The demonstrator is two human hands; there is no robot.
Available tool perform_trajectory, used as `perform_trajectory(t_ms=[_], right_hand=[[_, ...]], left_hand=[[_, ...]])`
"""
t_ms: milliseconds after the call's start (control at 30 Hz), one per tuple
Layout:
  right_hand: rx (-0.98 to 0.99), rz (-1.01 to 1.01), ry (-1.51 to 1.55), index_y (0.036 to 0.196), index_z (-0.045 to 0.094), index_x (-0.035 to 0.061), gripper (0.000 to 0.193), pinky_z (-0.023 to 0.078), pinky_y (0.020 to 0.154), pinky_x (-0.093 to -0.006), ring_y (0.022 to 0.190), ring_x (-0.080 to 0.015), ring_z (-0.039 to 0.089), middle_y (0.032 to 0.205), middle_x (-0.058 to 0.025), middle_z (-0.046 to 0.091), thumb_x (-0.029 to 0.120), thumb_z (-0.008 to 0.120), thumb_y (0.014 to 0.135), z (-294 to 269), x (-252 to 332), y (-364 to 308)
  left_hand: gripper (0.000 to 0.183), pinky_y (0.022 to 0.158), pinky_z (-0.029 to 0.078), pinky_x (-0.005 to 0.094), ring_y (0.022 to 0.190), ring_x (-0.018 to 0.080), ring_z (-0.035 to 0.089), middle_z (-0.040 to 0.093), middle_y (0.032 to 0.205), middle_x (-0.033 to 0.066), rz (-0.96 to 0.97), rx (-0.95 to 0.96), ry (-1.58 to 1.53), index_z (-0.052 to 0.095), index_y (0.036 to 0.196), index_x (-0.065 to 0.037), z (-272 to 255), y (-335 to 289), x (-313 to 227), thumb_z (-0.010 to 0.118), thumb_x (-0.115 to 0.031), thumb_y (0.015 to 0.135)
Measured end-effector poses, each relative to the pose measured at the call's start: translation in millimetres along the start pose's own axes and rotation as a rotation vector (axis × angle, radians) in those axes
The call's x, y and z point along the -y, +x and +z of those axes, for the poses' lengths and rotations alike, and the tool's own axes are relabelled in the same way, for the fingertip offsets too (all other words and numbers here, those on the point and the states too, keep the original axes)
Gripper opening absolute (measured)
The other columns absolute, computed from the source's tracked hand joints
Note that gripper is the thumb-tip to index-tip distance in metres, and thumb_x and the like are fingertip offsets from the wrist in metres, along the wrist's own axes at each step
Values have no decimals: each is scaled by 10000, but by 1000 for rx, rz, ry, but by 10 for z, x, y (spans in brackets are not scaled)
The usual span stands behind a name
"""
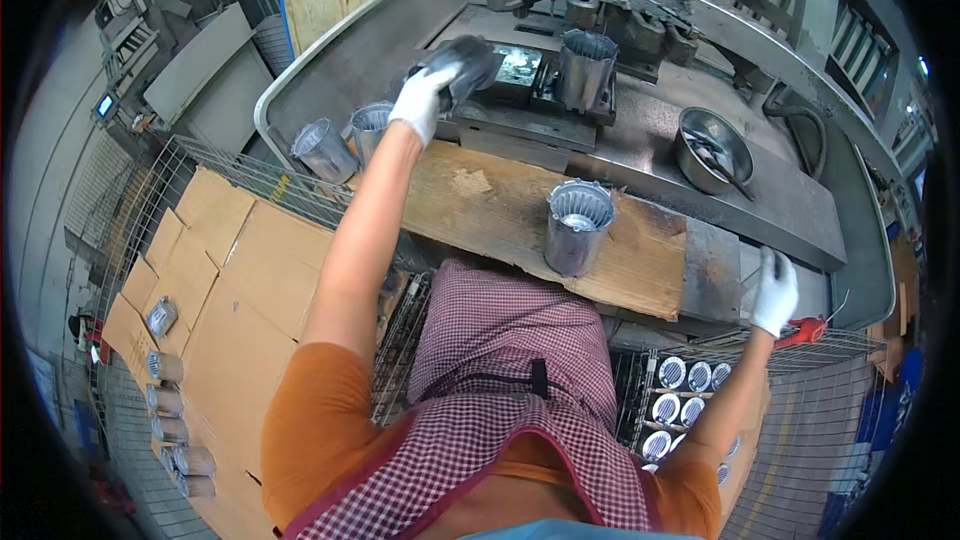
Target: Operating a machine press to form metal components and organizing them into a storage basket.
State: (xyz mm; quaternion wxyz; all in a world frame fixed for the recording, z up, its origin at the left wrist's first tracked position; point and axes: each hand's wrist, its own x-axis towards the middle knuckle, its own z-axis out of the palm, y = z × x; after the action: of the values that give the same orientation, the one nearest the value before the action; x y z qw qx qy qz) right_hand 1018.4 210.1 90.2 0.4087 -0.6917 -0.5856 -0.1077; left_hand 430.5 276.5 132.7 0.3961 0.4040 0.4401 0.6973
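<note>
The left hand is gripping a blurred dark part over the machine. The right hand is reaching out near a red handle, palm hidden; I cannot tell its grip.

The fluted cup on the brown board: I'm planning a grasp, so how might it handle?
The cup looks metallic, so probably stiff. Being hollow, it may be light for its size. Standing upright near the edge of the board, it could tip if pushed.
</note>
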Motion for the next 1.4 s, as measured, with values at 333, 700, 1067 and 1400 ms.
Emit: perform_trajectory(t_ms=[333,700,1067,1400], right_hand=[[62,425,147,1026,672,-19,442,464,757,-317,779,-206,621,862,-134,688,395,571,910,-16,-688,-160],[-140,248,6,1066,669,23,427,471,771,-366,834,-269,626,926,-143,674,407,609,889,-11,-762,-207],[-381,503,13,1252,551,-10,673,445,919,-355,1071,-284,579,1210,-182,591,446,730,790,-307,-1044,-328],[634,341,498,1265,561,83,507,511,680,-293,715,-160,611,867,-85,657,304,705,832,-179,386,-1535]], left_hand=[[506,972,430,353,1206,302,525,600,1251,140,304,143,1253,546,1298,-56,62,1063,807,565,-366,899],[646,900,469,432,1069,360,601,635,1157,183,7,-32,1592,645,1159,-76,620,448,322,567,-610,804],[1122,1074,370,396,1325,334,399,385,1428,238,189,295,523,216,1471,-18,845,-1631,1001,822,-239,554],[653,912,431,461,1081,339,561,549,1177,177,474,750,1235,585,1220,-163,2234,-1819,539,719,-461,655]])
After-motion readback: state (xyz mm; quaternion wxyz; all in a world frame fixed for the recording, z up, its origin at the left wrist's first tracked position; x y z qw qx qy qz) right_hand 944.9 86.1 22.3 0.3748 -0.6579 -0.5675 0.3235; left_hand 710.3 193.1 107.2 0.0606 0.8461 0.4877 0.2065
